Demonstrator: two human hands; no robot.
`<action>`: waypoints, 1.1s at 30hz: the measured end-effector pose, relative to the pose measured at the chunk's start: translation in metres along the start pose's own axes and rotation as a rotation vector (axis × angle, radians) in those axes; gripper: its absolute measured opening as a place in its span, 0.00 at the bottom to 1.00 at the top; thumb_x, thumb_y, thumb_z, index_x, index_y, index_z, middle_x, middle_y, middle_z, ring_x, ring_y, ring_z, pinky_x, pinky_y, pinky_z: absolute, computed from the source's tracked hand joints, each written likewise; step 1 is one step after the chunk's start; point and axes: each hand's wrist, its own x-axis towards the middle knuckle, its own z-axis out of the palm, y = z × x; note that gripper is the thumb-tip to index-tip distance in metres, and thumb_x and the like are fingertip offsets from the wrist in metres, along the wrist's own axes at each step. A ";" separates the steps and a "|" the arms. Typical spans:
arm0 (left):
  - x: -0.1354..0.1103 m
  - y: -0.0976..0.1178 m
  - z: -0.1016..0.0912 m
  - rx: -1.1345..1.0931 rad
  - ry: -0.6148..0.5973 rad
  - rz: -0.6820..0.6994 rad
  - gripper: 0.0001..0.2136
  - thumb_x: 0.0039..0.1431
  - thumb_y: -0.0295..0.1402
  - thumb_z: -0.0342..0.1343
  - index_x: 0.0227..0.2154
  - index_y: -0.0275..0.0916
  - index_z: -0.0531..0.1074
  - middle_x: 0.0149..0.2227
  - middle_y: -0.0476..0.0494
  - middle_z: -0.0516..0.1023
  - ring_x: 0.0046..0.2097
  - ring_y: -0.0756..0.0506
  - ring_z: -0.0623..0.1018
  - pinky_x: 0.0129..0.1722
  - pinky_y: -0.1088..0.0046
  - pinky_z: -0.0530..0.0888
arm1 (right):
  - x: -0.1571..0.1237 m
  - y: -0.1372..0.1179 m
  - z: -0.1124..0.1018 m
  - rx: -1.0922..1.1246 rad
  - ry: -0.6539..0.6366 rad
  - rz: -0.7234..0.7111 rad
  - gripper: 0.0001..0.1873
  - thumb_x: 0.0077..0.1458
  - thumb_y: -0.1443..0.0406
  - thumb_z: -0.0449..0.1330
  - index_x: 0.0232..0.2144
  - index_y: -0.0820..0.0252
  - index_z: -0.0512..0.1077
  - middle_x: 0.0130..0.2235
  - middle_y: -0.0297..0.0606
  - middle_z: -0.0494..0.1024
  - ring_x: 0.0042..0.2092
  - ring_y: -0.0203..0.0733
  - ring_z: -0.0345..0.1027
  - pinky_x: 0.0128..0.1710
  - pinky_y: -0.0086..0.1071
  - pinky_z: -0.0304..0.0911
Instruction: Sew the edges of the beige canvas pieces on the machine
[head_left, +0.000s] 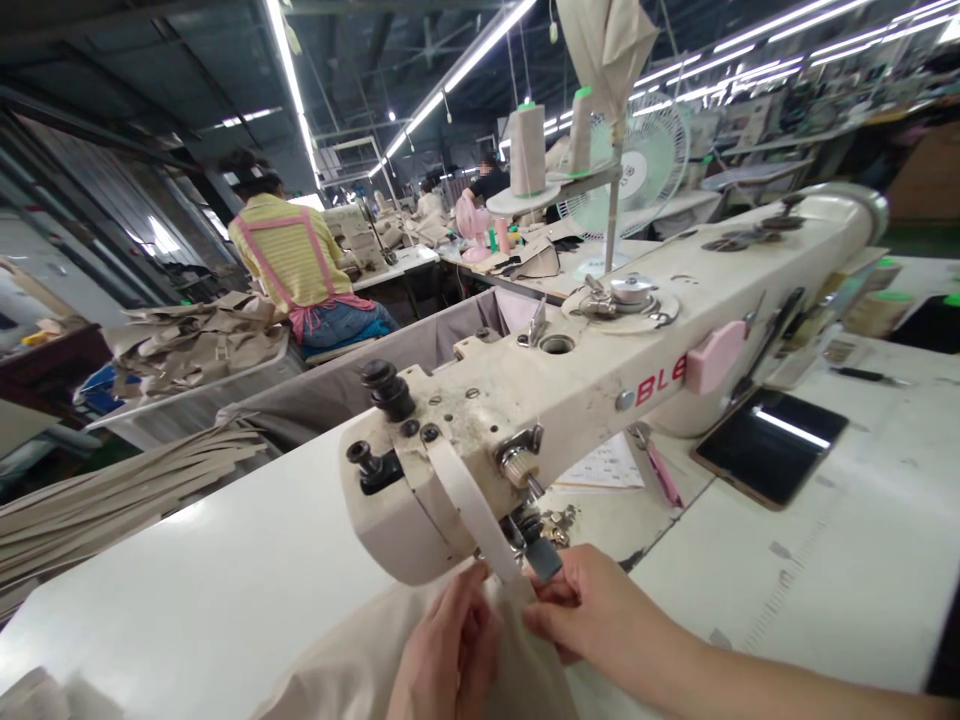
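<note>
Left hand (450, 650): bottom centre of the frame, fingers pinched on the beige fabric (352, 670) just under the machine head.
Right hand (592, 610): just right of it, fingertips nipping the same fabric by the presser foot (541, 558).
Fabric: spread at the bottom edge, on the white table (187, 560).
Sewing machine (600, 370): fills the centre and overhangs the hands, hiding the needle.
White strap (472, 505): hangs down the machine's face to the fingers.
Phone (771, 445): lies right of centre, beside the machine.
Thread cones (528, 150): top centre.
Person in a yellow top (289, 255): upper left, seated.
Strap bundles (97, 500): left edge.
</note>
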 end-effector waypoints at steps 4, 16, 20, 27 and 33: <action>0.028 0.010 -0.011 0.006 -0.143 -0.035 0.05 0.57 0.28 0.51 0.30 0.39 0.72 0.28 0.48 0.78 0.30 0.50 0.77 0.32 0.77 0.74 | 0.000 -0.001 0.002 -0.012 0.001 -0.026 0.02 0.40 0.68 0.53 0.21 0.60 0.66 0.18 0.25 0.61 0.21 0.32 0.55 0.22 0.25 0.51; 0.027 0.012 -0.002 -0.121 -0.027 -0.480 0.07 0.52 0.35 0.50 0.24 0.39 0.68 0.17 0.54 0.66 0.18 0.53 0.66 0.16 0.81 0.64 | -0.008 0.010 0.003 -0.354 0.115 -0.274 0.15 0.41 0.73 0.57 0.35 0.62 0.72 0.33 0.39 0.74 0.36 0.47 0.69 0.37 0.35 0.64; 0.033 0.019 0.001 0.016 0.013 -0.530 0.07 0.51 0.30 0.50 0.19 0.39 0.65 0.13 0.54 0.65 0.16 0.53 0.65 0.15 0.82 0.62 | -0.011 0.022 -0.002 -0.984 0.095 -0.751 0.24 0.47 0.74 0.62 0.49 0.65 0.69 0.48 0.47 0.73 0.47 0.53 0.66 0.49 0.43 0.64; 0.045 0.033 -0.008 0.095 -0.099 -0.658 0.08 0.57 0.25 0.46 0.24 0.38 0.65 0.10 0.59 0.60 0.10 0.56 0.59 0.09 0.85 0.54 | 0.000 0.026 -0.006 -1.166 0.059 -0.936 0.15 0.60 0.68 0.56 0.49 0.67 0.69 0.45 0.46 0.75 0.52 0.51 0.63 0.52 0.41 0.64; 0.050 0.025 -0.011 0.105 -0.138 -0.670 0.10 0.57 0.24 0.46 0.22 0.37 0.67 0.09 0.58 0.61 0.09 0.56 0.58 0.08 0.85 0.53 | -0.007 0.008 -0.006 -1.188 -0.047 -0.733 0.15 0.59 0.69 0.54 0.47 0.70 0.71 0.49 0.50 0.71 0.54 0.54 0.61 0.57 0.47 0.58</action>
